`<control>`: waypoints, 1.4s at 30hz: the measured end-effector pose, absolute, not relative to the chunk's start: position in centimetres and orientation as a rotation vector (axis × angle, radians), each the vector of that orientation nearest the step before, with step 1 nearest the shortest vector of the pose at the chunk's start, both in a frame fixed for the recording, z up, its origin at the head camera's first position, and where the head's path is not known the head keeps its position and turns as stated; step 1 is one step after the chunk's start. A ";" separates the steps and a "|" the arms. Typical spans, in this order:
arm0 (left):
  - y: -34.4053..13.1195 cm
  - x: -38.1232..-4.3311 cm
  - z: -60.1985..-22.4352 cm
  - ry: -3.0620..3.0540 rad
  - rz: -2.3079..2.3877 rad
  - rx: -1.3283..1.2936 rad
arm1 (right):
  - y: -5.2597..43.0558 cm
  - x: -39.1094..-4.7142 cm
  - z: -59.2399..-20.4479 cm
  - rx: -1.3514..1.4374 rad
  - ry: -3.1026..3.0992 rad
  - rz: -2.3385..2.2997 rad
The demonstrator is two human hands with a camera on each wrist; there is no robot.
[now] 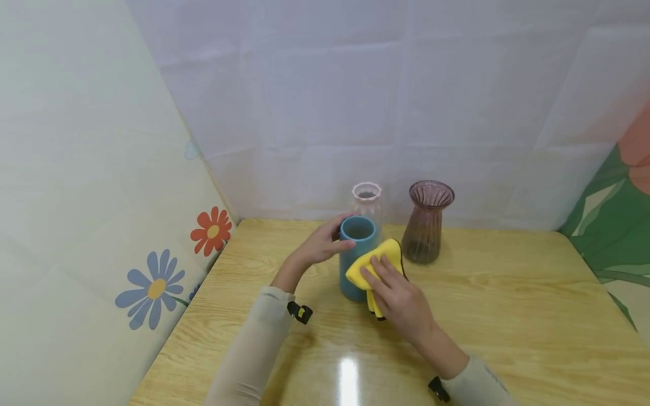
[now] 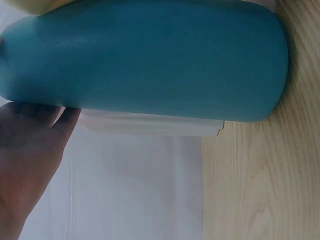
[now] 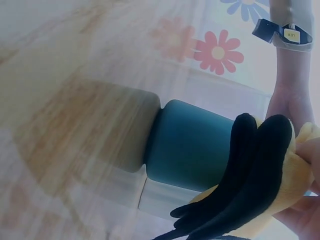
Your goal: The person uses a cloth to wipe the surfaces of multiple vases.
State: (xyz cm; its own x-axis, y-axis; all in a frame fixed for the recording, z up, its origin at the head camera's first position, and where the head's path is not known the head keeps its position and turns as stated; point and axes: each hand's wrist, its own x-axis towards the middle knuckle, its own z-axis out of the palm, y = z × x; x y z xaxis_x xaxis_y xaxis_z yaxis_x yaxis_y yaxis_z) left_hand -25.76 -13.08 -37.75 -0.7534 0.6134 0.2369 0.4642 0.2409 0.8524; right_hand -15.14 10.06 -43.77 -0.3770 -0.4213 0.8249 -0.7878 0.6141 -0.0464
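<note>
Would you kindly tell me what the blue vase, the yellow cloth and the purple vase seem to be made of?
Blue vase: probably satin-glazed ceramic; its smooth wall is opaque, softly shiny. Yellow cloth: matte fabric, perhaps microfibre; it folds softly. Purple vase: likely glossy glass, its fluted wall see-through.

One fluted purple glass vase (image 1: 428,225), upright, flared rim, one pale pink vase (image 1: 367,208), scalloped rim, to its left, wood-grain table (image 1: 508,304), creased white backdrop (image 1: 345,101) behind, left panel (image 1: 76,158) printed with red flower (image 1: 211,231) and blue flower (image 1: 156,289), right panel (image 1: 638,301) with coral bloom (image 1: 638,144), green leaves (image 1: 622,225)
</note>
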 end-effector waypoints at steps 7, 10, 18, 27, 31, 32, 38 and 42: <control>-13.2 -25.9 -37.7 2.339 1.536 1.005 | 10.1 -14.8 -44.2 0.960 -2.050 0.569; -13.2 -25.9 -37.6 2.328 1.532 1.004 | 10.1 -14.8 -44.5 0.963 -2.065 0.567; -13.3 -26.2 -37.5 2.294 1.536 1.033 | 10.2 -14.5 -45.0 0.986 -2.113 0.544; -13.3 -26.1 -37.2 2.274 1.543 1.001 | 10.2 -14.4 -45.4 1.008 -2.117 0.557; -13.3 -26.2 -37.2 2.281 1.541 0.998 | 10.2 -14.1 -45.4 1.009 -2.143 0.556; -13.3 -26.2 -37.2 2.284 1.538 0.995 | 10.2 -14.1 -45.4 1.010 -2.151 0.556; -13.5 -26.2 -37.2 2.277 1.536 0.977 | 10.1 -13.8 -45.5 1.005 -2.198 0.554; -13.4 -26.2 -37.2 2.257 1.548 0.983 | 10.0 -13.7 -45.7 0.996 -2.230 0.546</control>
